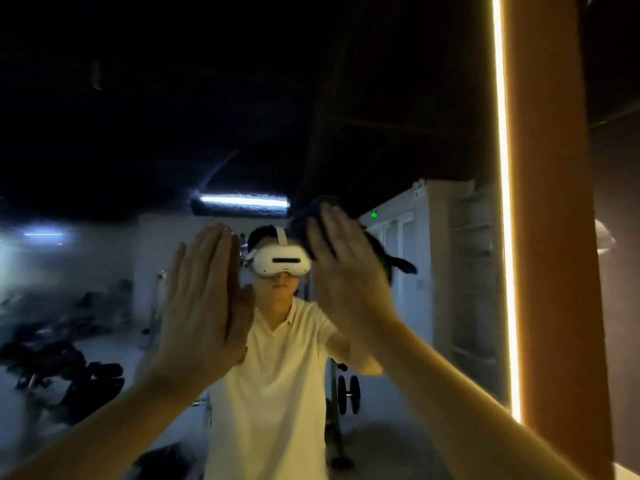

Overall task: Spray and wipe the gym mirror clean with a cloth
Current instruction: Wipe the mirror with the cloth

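mirror (104, 140) fills nearly the whole view and ends at the right by a lit strip (503, 202) and an orange pillar (554, 237). dark cloth (379, 249) lies on the glass at about head height, right of centre, under the right hand (346, 271). its fingers are straight and spread, pressing the cloth flat, not curled round it. a loose tail of cloth sticks out to the right. left hand (204, 299) lies flat on the glass just beside, fingers straight and together, holding nothing. no spray bottle in view.

step in hand, as i judge it: wiping. the left part of the glass looks hazy; film, mist or blur, cannot tell.

to do it well: even palm pressure and overlapping passes. fold the loose tail under so it doesn't drag streaks. take the bare left palm off the glass, since it will likely leave a print, and wipe that patch last.
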Action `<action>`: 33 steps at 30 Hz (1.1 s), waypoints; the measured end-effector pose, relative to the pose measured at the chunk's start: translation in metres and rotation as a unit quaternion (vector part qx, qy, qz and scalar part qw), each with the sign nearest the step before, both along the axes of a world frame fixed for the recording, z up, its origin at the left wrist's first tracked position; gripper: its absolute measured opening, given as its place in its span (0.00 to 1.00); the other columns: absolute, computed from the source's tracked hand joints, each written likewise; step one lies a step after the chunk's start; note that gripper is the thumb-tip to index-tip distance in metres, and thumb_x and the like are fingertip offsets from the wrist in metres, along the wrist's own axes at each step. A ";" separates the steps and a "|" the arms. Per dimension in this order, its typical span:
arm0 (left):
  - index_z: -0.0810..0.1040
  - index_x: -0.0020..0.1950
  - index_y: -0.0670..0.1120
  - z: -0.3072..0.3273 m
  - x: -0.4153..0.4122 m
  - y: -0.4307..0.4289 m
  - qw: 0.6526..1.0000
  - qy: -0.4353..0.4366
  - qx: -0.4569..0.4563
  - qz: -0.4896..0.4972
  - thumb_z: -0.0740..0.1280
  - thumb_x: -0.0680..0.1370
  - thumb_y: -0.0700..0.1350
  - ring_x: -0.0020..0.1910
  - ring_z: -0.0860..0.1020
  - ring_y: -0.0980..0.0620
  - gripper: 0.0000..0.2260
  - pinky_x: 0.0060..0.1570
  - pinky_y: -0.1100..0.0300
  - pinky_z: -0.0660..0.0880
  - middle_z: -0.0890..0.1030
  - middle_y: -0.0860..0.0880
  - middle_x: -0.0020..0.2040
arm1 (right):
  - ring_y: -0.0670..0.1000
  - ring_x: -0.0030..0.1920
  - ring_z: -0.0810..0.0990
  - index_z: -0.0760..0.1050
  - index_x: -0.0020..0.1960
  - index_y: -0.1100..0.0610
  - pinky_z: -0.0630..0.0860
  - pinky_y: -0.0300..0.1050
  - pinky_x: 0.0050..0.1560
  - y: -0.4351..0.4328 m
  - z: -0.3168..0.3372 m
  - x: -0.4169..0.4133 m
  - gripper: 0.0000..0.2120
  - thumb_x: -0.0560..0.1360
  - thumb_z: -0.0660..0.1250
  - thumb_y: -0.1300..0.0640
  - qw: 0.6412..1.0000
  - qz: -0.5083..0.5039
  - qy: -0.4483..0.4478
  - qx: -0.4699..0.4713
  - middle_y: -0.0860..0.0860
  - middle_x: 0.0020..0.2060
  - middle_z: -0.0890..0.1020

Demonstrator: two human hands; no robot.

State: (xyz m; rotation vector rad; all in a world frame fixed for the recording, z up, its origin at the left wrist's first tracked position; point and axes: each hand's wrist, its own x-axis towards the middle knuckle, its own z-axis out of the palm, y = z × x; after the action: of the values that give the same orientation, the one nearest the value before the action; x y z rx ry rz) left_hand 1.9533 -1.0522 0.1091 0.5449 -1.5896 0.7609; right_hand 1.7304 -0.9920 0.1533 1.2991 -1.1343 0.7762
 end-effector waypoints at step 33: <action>0.53 0.83 0.34 -0.072 -0.040 0.009 0.988 -0.070 0.055 0.127 0.54 0.84 0.57 0.85 0.49 0.40 0.35 0.81 0.36 0.54 0.51 0.36 0.85 | 0.62 0.82 0.56 0.57 0.82 0.60 0.59 0.69 0.77 0.042 -0.124 -0.184 0.29 0.83 0.55 0.53 0.966 0.024 -0.254 -0.044 0.61 0.82 0.59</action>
State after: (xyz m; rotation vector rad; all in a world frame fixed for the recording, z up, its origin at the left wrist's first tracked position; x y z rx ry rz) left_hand 1.9135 -1.0435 0.0371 0.8009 -1.7193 0.9220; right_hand 1.5459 -0.9498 0.0292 1.0819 -1.4543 1.2281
